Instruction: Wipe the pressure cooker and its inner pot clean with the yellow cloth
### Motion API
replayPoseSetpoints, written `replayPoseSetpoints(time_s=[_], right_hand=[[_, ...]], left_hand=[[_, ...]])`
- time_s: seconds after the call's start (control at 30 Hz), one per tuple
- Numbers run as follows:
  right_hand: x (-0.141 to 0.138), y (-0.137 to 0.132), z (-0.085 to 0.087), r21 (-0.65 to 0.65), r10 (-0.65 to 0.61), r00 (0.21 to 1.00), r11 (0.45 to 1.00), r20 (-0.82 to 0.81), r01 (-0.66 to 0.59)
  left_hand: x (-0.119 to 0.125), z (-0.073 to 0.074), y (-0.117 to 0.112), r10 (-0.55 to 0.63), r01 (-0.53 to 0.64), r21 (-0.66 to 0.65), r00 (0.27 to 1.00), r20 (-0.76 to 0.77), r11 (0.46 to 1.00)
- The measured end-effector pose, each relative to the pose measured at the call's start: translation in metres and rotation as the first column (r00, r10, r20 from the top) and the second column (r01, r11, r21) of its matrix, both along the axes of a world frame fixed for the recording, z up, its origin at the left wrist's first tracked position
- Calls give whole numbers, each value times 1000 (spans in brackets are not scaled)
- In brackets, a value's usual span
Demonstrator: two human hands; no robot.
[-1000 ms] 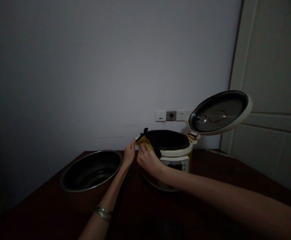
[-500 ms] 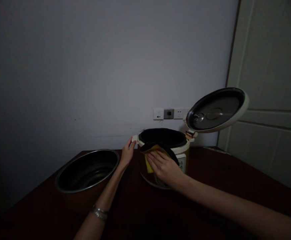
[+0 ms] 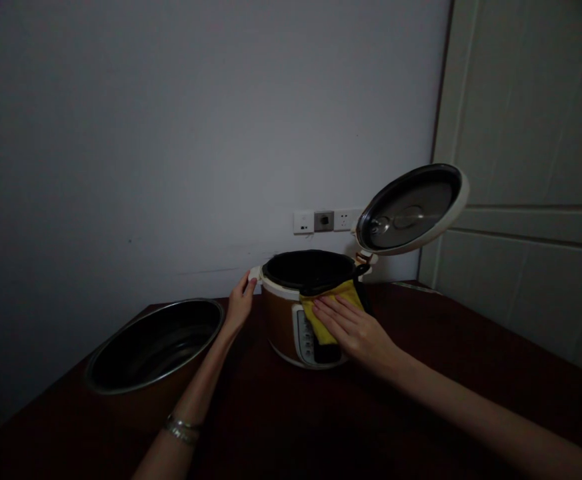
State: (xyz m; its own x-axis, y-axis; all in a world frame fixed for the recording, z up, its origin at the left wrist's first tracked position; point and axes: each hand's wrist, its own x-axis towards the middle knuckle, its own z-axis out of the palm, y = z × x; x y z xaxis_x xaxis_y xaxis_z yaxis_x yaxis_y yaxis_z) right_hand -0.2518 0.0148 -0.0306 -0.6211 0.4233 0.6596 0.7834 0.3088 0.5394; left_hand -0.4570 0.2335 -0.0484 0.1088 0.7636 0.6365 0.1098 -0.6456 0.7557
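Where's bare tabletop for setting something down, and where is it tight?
The dark table looks bare right of the cooker, between right forearm and door; also before the cooker, between that forearm and the left forearm, though shadow could hide things. Tight: between pot and cooker, and where the right hand rests on the cloth.

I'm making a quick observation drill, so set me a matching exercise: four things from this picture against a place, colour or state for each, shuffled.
Things
1. cloth
2. lid
3. round pot
4. left hand

Descriptions
A. on the table, left of the cooker
B. at the cooker's white handle
C. yellow and black, under the right hand
D. open, tilted up above the cooker's right side

Pairs: 1-C, 2-D, 3-A, 4-B
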Motion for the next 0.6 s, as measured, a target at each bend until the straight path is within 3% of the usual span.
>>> replayPoseSetpoints(time_s=[0.37,0.6], right_hand=[[38,-9,-21,27,23,975,999,-219,-17],[70,-4,-37,-18,12,845,999,-534,-26]], left_hand=[[2,3,-4,23,-23,23,999,-29,999],[3,4,-4,63,-63,-22,998,-21,998]])
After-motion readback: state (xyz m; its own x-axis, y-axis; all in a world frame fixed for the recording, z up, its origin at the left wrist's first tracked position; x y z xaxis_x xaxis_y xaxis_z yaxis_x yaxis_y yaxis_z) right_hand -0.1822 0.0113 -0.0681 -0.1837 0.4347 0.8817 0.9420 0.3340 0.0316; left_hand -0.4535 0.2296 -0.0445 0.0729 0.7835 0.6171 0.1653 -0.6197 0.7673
